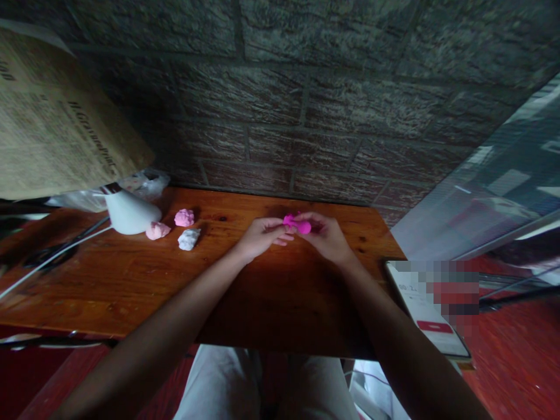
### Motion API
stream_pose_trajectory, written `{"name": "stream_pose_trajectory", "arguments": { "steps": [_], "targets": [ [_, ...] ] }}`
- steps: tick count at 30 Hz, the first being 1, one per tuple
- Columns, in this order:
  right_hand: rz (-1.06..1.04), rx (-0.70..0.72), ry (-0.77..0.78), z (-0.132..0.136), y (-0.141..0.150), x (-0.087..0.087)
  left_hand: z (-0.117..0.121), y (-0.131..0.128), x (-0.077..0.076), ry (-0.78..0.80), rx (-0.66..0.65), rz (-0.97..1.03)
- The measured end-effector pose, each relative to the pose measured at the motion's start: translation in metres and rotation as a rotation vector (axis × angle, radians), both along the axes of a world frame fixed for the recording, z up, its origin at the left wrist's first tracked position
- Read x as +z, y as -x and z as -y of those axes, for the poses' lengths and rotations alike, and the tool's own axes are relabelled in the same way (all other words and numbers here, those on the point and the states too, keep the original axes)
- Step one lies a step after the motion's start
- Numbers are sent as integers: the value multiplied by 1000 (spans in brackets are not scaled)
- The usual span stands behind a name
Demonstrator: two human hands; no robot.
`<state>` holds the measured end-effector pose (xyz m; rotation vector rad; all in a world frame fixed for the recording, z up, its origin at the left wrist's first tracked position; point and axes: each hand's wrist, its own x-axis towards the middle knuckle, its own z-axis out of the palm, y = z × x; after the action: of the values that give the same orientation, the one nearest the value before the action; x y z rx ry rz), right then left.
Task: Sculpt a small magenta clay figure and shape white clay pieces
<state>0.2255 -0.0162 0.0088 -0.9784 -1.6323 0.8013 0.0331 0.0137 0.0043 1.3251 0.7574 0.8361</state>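
Both hands meet above the wooden table, gripping one piece of bright magenta clay (301, 224). My left hand (262, 236) pinches its left end between thumb and fingers. Around its right side my right hand (326, 233) is closed, with the thumb and index finger against it. The piece looks soft and uneven, with a rounded lump at the right; fingers hide part of it. Off to the left lie three crumpled lumps: a bright pink lump (184, 217), a pale pink lump (157, 230) and a white lump (189, 239).
A lamp with a white base (131, 213) and a printed paper shade (56, 122) stands at the left. Its white cable (56, 254) crosses the table (131, 286). A tablet-like screen (431, 315) lies at the right edge. Behind rises a stone-patterned wall (271, 99).
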Motion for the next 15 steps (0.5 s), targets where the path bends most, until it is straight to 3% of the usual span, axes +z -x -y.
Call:
{"name": "stream_pose_trajectory", "arguments": {
  "steps": [8, 15],
  "targets": [
    [67, -49, -54, 0, 3, -3, 2, -1, 1, 23, 15, -20],
    [187, -127, -141, 2, 4, -1, 5, -3, 7, 194, 54, 42]
  ]
}}
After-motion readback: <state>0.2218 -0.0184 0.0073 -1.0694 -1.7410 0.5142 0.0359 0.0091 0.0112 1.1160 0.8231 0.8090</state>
